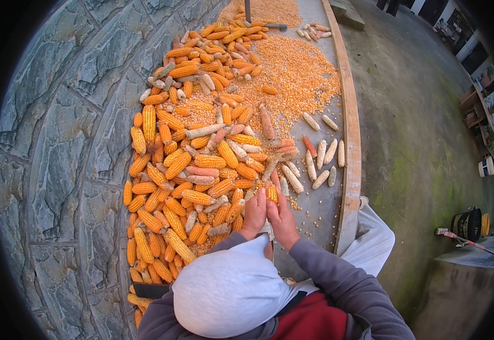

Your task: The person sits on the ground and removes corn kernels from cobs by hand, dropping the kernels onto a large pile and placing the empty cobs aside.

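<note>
My left hand [255, 212] and my right hand [282, 219] are close together around an orange ear of corn [272, 194], its kernels showing between the fingers. Whole ears of corn [180, 165] lie heaped to the left, with some bare cobs among them. Just beyond my hands are reddish and pale bare cobs [268, 123]. To the right, several whitish cobs [293, 178] lie on the grey surface. Loose kernels [296, 76] spread in a wide pile farther off, and a few lie scattered beside my right hand.
A stone-clad wall [60, 127] runs along the left. A wooden board [351, 170] edges the grey surface on the right, with a concrete floor [404, 127] beyond it. A dark upright post [247, 10] stands at the far end. Buckets [466, 224] are at the far right.
</note>
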Tool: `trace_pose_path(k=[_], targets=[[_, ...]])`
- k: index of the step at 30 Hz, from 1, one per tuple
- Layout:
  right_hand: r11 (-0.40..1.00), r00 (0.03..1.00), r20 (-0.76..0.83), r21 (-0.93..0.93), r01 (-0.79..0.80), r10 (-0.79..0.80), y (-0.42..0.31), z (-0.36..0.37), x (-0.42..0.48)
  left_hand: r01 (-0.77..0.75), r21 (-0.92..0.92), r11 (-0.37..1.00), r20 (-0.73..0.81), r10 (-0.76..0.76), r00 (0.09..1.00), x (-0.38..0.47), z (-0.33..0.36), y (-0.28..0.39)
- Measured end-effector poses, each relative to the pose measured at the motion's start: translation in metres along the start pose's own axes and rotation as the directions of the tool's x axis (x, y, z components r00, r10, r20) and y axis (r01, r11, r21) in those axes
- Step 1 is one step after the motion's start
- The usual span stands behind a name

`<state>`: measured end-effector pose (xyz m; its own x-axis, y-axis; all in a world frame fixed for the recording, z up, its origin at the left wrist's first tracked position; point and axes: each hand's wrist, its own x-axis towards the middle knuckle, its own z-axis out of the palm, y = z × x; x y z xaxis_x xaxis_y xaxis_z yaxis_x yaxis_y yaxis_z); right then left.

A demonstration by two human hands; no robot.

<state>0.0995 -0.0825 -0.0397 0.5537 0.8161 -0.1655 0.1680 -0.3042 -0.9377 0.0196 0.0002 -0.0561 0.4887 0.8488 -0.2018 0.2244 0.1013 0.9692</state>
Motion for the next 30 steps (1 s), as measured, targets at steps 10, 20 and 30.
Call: trace_pose_path(k=[10, 20, 30], targets=[[0.998, 0.994, 0.109, 0.070, -0.001, -0.006, 0.006, -0.008, 0.002, 0.047, 0.023, 0.999, 0.046, -0.048, 0.998, 0.004, -0.003, -0.005], [0.952, 0.983, 0.177, 0.305, -0.009, -0.048, 0.007, -0.006, 0.000, -0.065, 0.092, 0.994, -0.028, 0.068, 0.997, 0.010, -0.012, 0.009], [0.988, 0.982, 0.186, 0.157, -0.010, -0.020, 0.009, -0.008, -0.003, -0.050, -0.113, 0.992, 0.044, 0.055, 0.997, 0.013, -0.009, -0.016]])
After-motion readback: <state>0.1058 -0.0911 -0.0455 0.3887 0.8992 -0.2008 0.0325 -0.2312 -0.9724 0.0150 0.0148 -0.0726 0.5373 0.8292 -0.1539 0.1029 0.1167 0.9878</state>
